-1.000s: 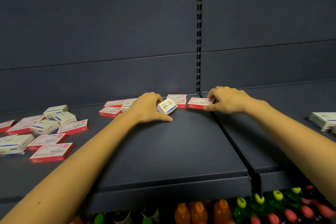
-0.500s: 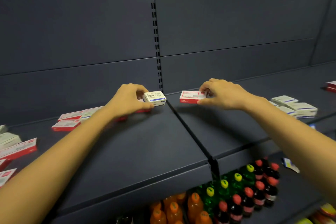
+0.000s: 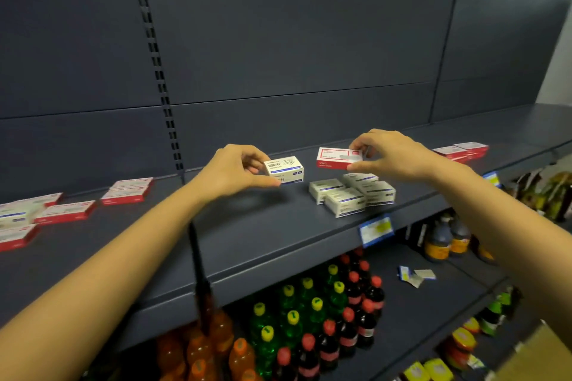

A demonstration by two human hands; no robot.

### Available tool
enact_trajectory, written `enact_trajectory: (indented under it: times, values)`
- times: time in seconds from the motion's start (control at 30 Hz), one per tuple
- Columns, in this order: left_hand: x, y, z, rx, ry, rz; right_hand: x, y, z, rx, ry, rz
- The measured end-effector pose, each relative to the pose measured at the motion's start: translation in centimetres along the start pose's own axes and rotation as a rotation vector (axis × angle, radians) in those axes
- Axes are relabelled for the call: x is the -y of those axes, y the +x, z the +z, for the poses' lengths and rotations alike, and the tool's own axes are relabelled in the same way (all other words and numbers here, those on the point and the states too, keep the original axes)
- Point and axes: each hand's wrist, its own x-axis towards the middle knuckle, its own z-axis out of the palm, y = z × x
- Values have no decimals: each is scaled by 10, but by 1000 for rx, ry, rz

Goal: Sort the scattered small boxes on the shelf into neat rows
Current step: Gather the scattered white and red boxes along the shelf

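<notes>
My left hand point(image 3: 236, 172) pinches a white box with blue print point(image 3: 284, 169) and holds it above the dark shelf point(image 3: 247, 226). My right hand point(image 3: 393, 156) pinches a flat red-and-white box point(image 3: 337, 158), lifted over a tidy cluster of several white boxes point(image 3: 353, 193) near the shelf's front edge. More red-and-white boxes point(image 3: 128, 190) lie scattered on the left part of the shelf, with white ones point(image 3: 14, 216) at the far left. A short row of red boxes point(image 3: 462, 150) sits further right.
A slotted upright point(image 3: 161, 71) splits the back panel. A blue price tag point(image 3: 376, 229) hangs on the shelf edge. Below stand orange, green and red-capped bottles point(image 3: 309, 318), brown bottles point(image 3: 445, 241) and loose paper tags point(image 3: 414, 275).
Both hands lifted their boxes off the shelf and carried them rightwards past the upright. The view swung right, bringing the white cluster and far red row into sight.
</notes>
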Motion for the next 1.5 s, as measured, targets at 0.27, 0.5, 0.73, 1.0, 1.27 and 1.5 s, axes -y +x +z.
enact_trajectory:
  times: [0.27, 0.5, 0.73, 1.0, 1.27, 1.5]
  values:
    - [-48, 21, 75, 30, -67, -47, -93, -14, -19, 38, 3, 3]
    - [-63, 20, 88, 29, 121, -118, -140, -19, -16, 76, 43, -76]
    - [-108, 49, 98, -178, 302, -43, -183, -19, -21, 82, 48, -102]
    - [-144, 117, 161, -130, 549, 25, -252, -2, -25, 31, 57, -58]
    - [-153, 185, 204, -90, 658, -6, -325, 42, -30, 79, 35, -35]
    - [-161, 218, 228, -81, 660, -51, -363, 73, -22, 133, 61, -123]
